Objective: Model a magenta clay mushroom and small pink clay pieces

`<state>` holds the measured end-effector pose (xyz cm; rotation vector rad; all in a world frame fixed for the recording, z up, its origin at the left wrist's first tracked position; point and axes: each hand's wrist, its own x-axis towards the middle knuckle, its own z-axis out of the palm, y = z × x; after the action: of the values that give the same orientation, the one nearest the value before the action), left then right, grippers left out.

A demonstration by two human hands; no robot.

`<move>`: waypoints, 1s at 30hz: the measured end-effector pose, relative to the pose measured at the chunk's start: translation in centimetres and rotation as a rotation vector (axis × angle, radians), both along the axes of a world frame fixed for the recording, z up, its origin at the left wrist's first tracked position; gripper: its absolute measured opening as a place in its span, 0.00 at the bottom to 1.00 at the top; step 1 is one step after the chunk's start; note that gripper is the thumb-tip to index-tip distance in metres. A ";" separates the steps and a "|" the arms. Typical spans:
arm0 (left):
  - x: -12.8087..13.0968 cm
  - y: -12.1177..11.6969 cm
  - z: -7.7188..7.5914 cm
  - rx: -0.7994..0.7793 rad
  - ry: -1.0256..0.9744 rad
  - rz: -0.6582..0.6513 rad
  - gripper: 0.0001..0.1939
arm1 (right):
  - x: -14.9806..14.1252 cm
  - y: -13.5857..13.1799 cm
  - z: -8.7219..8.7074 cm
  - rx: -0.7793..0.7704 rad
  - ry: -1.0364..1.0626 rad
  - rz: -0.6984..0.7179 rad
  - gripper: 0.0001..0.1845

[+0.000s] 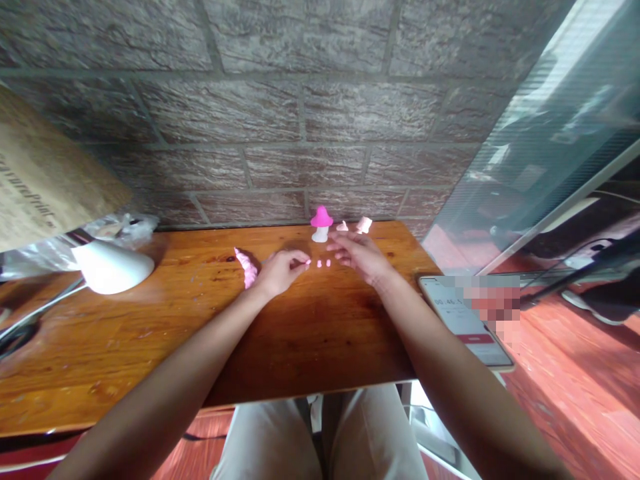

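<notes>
Both hands are out near the far edge of the desk (150, 347). The left hand (280, 270) has its fingers pinched nearly closed on a tiny pink pellet (308, 264) at the fingertips; two more pink pellets (323, 263) lie on the wood just beside it. The right hand (363, 257) hovers with its fingers loosely spread, holding nothing I can make out. Behind them, at the far edge, stands a pink-capped mushroom figure (321, 224), with pale clay bits (363, 225) to its right. A pink clay strip (247, 267) lies by the left wrist. My judgement: keep the pinch light, so the soft pellet isn't squashed.
</notes>
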<state>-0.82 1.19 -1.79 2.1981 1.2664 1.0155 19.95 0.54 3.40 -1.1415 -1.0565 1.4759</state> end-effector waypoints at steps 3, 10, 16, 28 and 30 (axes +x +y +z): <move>0.0 -0.1 0.1 -0.008 0.038 0.015 0.08 | 0.0 -0.1 0.1 0.004 0.003 0.005 0.02; 0.3 -0.1 -0.2 -0.069 -0.095 -0.013 0.11 | 0.0 0.0 -0.1 0.016 -0.018 0.012 0.02; 0.8 -0.6 0.3 -0.119 -0.037 0.028 0.10 | -0.2 -0.2 0.1 -0.001 -0.057 0.005 0.04; 0.7 -0.3 0.1 -0.147 -0.088 0.037 0.08 | -0.2 -0.1 0.0 0.004 -0.067 0.010 0.05; 0.8 -0.3 0.0 -0.161 -0.124 0.040 0.10 | -0.2 -0.1 0.0 0.006 -0.068 0.012 0.04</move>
<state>-0.06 0.88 -1.78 1.9661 1.2926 1.0117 19.77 0.43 3.39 -1.1905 -1.1155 1.4504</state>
